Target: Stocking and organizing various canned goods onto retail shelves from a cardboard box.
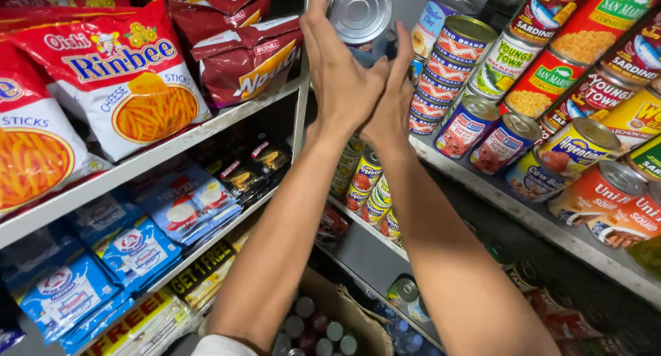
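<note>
Both my arms reach up toward the upper shelf. My left hand (339, 70) wraps the left side of a tin can with a shiny silver end (359, 10), fingers stretched up along it. My right hand (397, 87) presses against the can's lower right side. The can is tilted with its flat end facing me, held at the left end of a row of stacked cans with red and white labels (451, 60). The can's label is mostly hidden behind my hands.
Right shelf (523, 215) holds several cans in red, green and yellow labels. Left shelves carry white and orange snack bags (131, 80), dark red chip bags (241, 56) and blue packets (138, 249). A cardboard box of cans (323, 325) sits below.
</note>
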